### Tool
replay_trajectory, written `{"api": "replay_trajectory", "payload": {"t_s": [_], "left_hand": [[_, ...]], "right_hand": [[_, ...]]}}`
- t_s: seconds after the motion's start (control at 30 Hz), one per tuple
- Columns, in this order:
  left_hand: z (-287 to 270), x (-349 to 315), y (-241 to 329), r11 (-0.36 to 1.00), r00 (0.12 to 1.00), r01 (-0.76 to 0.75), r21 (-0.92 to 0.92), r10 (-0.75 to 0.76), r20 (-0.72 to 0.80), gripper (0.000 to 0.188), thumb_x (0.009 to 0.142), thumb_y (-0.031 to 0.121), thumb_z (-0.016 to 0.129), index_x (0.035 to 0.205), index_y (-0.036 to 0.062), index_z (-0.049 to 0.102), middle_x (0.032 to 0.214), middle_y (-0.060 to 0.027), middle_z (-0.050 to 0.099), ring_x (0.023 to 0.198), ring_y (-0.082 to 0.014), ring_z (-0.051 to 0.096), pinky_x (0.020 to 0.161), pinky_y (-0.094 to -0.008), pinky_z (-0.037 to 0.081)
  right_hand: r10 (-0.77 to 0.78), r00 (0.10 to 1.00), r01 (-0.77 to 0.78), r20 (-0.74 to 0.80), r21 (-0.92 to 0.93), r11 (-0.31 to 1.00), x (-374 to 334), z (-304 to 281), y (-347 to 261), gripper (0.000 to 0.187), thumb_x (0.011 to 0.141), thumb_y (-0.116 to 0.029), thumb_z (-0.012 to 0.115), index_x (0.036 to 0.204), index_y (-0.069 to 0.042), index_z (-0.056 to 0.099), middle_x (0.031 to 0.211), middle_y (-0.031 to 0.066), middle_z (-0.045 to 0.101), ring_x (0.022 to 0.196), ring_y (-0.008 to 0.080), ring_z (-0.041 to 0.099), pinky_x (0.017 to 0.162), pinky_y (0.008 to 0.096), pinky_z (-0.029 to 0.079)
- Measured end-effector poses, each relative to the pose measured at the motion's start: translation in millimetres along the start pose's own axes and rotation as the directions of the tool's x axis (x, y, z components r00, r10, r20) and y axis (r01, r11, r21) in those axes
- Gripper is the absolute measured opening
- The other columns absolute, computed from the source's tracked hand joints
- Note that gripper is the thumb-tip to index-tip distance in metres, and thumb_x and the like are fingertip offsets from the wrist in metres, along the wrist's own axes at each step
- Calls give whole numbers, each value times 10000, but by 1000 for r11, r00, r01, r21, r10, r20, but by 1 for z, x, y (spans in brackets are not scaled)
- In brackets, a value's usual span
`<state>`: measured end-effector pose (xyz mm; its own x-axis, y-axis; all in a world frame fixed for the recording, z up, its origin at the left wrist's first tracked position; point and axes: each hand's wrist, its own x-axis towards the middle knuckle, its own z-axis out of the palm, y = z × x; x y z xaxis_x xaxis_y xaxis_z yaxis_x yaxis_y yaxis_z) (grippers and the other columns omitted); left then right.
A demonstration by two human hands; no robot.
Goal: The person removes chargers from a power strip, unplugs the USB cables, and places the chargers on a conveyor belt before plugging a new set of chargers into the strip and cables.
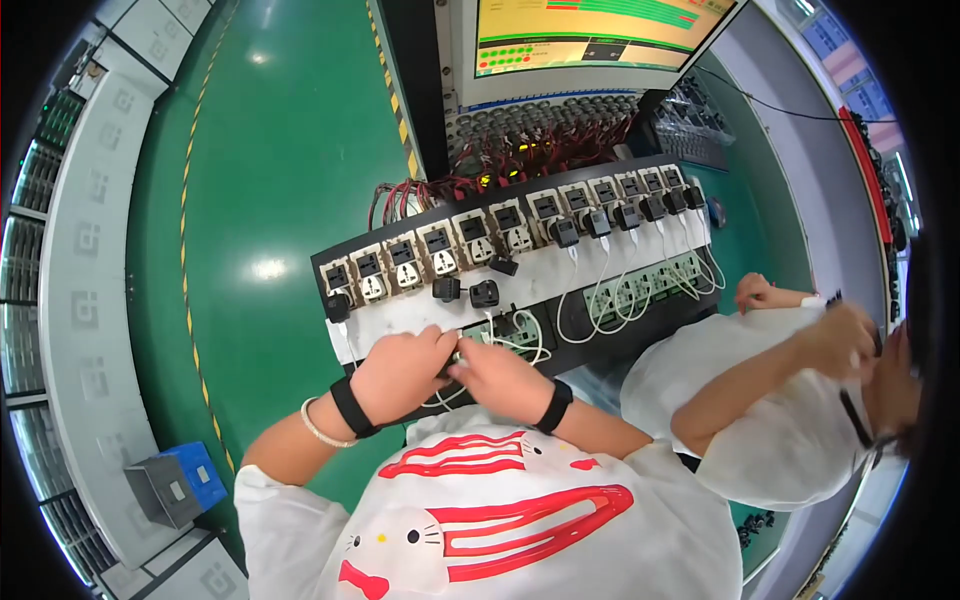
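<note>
My left hand (405, 370) and my right hand (502, 380) meet over the near edge of a long test board (392, 318), fingers closed. Between them shows a bit of a black charger (448, 368), mostly hidden, gripped by the left fingers. The right fingers pinch close beside it; what they hold is covered. White cables (541, 338) curl by my right hand over a green circuit board (515, 330). Just beyond my hands, two loose black chargers (446, 290) (485, 293) lie on the white strip, near a row of sockets (440, 246).
More chargers (565, 233) with white cables fill the sockets on the right. Behind stand red wiring (480, 170) and a monitor (600, 40). A co-worker (770, 400) in white sits close on my right. Blue and grey bins (180, 483) rest on the green floor at left.
</note>
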<state>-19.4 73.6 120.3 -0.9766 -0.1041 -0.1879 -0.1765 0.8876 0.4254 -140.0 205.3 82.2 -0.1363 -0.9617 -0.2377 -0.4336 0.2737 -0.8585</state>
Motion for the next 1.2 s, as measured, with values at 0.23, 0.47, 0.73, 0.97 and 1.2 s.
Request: {"api": "replay_trajectory", "payload": {"t_s": [0.23,0.47,0.73,0.97,1.2], "left_hand": [[-5,-11,8,995,997,56,78,-61,56,281,657,172,680,855,49,524,800,-103,545,717,-295,581,580,-393,479],[-13,-43,25,977,981,168,-129,-153,118,274,715,268,648,763,35,512,713,-135,569,645,-332,587,559,-409,473],[-113,-124,-45,862,844,456,222,-497,199,282,638,196,707,762,29,515,679,-135,534,614,-351,548,549,-408,446],[-7,-78,-128,921,887,282,-267,-356,-292,361,640,10,680,938,26,477,970,-169,450,970,-349,474,806,-367,429],[81,19,-128,922,907,49,-385,-203,-370,376,668,-114,588,993,74,609,1151,-158,495,1080,-350,503,923,-373,432]], "right_hand": [[-29,997,25,69,50,998,-4,10,-12,222,894,-196,487,937,22,494,781,226,599,733,410,572,641,485,452],[-120,967,91,226,135,987,-21,21,-25,203,898,-196,484,949,0,497,747,224,596,715,399,584,631,455,466],[203,967,-81,-155,568,819,-34,7,38,145,935,-129,464,919,-5,537,739,4,472,665,88,450,619,242,402],[108,993,-118,54,272,955,-12,21,33,198,908,-214,517,951,-21,530,720,89,535,650,168,503,623,288,415],[153,986,-165,65,248,955,-8,32,35,216,905,-213,518,972,-8,514,774,122,570,693,214,539,656,314,431]]}}
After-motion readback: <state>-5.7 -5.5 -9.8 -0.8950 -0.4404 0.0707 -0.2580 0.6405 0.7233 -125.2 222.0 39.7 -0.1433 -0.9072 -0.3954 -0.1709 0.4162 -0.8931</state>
